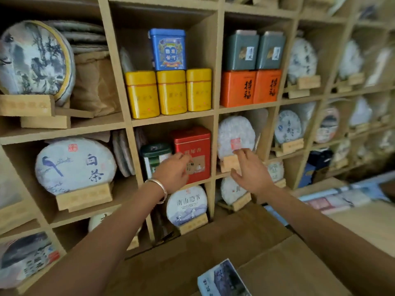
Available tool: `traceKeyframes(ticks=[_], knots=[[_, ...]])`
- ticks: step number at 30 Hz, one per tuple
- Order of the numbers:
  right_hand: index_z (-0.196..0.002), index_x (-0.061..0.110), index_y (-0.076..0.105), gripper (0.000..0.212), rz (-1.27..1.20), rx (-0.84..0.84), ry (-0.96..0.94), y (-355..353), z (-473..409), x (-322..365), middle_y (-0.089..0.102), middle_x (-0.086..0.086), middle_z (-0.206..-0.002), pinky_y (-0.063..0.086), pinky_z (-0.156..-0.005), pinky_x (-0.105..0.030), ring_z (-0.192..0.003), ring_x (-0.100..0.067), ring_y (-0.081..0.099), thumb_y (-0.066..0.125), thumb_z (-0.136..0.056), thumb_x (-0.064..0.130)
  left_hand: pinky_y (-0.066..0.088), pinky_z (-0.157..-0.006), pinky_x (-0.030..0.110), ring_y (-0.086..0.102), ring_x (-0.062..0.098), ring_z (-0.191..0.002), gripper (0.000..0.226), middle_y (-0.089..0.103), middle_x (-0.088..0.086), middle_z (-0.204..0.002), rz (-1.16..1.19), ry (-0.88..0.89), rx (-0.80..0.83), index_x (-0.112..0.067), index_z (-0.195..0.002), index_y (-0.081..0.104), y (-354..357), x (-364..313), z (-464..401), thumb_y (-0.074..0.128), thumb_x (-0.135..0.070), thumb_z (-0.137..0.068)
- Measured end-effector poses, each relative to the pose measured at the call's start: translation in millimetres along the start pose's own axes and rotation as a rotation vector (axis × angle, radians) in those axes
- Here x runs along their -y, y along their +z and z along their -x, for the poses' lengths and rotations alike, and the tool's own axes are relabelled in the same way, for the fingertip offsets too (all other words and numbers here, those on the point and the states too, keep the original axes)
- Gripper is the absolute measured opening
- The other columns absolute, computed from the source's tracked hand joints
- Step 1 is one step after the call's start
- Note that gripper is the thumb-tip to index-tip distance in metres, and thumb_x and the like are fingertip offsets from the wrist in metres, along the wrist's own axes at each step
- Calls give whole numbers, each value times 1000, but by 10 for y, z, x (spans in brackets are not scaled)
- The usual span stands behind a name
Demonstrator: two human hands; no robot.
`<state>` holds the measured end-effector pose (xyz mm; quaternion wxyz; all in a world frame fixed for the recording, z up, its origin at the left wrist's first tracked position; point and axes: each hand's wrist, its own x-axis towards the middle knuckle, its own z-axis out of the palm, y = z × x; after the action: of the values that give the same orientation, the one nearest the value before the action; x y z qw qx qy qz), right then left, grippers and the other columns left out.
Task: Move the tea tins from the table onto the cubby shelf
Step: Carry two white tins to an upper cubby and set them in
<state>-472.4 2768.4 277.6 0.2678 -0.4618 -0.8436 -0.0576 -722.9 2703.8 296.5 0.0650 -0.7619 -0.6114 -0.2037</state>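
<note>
Your left hand [174, 170] is raised in front of the middle cubby of the wooden cubby shelf [215, 82], its fingers [184, 157] loosely curled and grasping nothing, the tips just over the front of the red tea tin [193, 153]. A silver bracelet [159, 189] sits on that wrist. Your right hand [249, 169] hovers to the right, fingers spread and released, in front of a paper-wrapped tea cake [236, 135] in the next cubby.

The red tea tin stands upright in its cubby, with a shorter green tea tin [155, 159] just beside it on the left. In the cubby above, three yellow tea tins [171, 92] stand in a row with a blue tea tin [167, 50] on top of the middle one. In the cubby to the right of that, two orange tea tins [251, 88] sit side by side with two grey-green tea tins [254, 51] stacked on them.

Round tea cakes on wooden stands fill the other cubbies. Near you, at the bottom edge, a printed box [222, 280] lies on the brown table [192, 263].
</note>
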Motion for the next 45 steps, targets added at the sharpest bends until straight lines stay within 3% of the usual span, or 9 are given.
traceKeyframes(ticks=[7, 12, 15, 27, 31, 34, 37, 42, 45], knots=[[-128, 6, 46, 47, 259, 78, 327, -768, 1225, -467, 52, -17, -113, 41, -72, -41, -97, -37, 54, 55, -89, 31, 47, -85, 36, 53, 28, -109, 49, 50, 6, -124, 158, 271, 121, -19, -130, 48, 413, -1261, -200, 58, -25, -83], [-128, 10, 44, 48, 431, 50, 583, -1689, 2336, -818, 52, -14, -115, 43, -78, -39, -104, -35, 53, 55, -88, 36, 46, -81, 38, 54, 32, -105, 39, 54, 11, -115, 230, 534, 115, -14, -118, 53, 577, -2526, -306, 57, -27, -82], [-122, 12, 46, 44, 544, 45, 755, -2266, 3057, -923, 53, -12, -115, 45, -81, -40, -104, -34, 54, 56, -86, 35, 47, -86, 41, 50, 31, -111, 42, 51, 9, -122, 348, 662, 192, -16, -124, 49, 617, -3368, -218, 56, -25, -84], [-123, 8, 46, 46, 822, -14, 1319, -4107, 6449, -723, 53, -13, -114, 43, -74, -37, -101, -32, 55, 59, -86, 33, 44, -95, 43, 50, 30, -116, 51, 51, 8, -124, 495, 1211, 297, -20, -133, 43, 495, -6839, 1284, 55, -25, -84], [-123, 13, 45, 46, 854, -20, 1477, -4631, 7459, -683, 54, -10, -113, 44, -75, -34, -101, -28, 55, 59, -85, 37, 43, -92, 39, 51, 30, -116, 47, 53, 11, -123, 509, 1325, 350, -12, -127, 46, 460, -7858, 1856, 58, -23, -83], [-124, 14, 44, 48, 875, -16, 1521, -4984, 8065, -741, 53, -9, -114, 46, -75, -36, -101, -29, 55, 59, -84, 36, 44, -90, 39, 53, 29, -112, 33, 56, 9, -118, 504, 1379, 393, -19, -115, 50, 467, -8538, 2200, 56, -23, -84], [-122, 14, 45, 45, 870, -39, 1563, -5216, 8565, -828, 53, -9, -112, 45, -69, -36, -96, -29, 57, 58, -84, 33, 45, -89, 40, 54, 27, -109, 36, 55, 7, -119, 502, 1410, 420, -20, -119, 48, 518, -9124, 2497, 55, -25, -85], [-127, 18, 43, 47, 802, -26, 1626, -5439, 9208, -1120, 54, -6, -114, 53, -76, -36, -97, -24, 57, 56, -86, 37, 45, -96, 41, 49, 24, -118, 45, 49, 4, -132, 466, 1446, 483, -20, -130, 44, 647, -9929, 2832, 55, -28, -87], [-122, 17, 44, 42, 769, -33, 1664, -5592, 9516, -1395, 54, -6, -110, 52, -72, -34, -93, -24, 57, 55, -86, 35, 45, -96, 38, 50, 22, -117, 44, 50, 2, -130, 480, 1443, 499, -23, -129, 44, 769, -10341, 2877, 55, -28, -86]])
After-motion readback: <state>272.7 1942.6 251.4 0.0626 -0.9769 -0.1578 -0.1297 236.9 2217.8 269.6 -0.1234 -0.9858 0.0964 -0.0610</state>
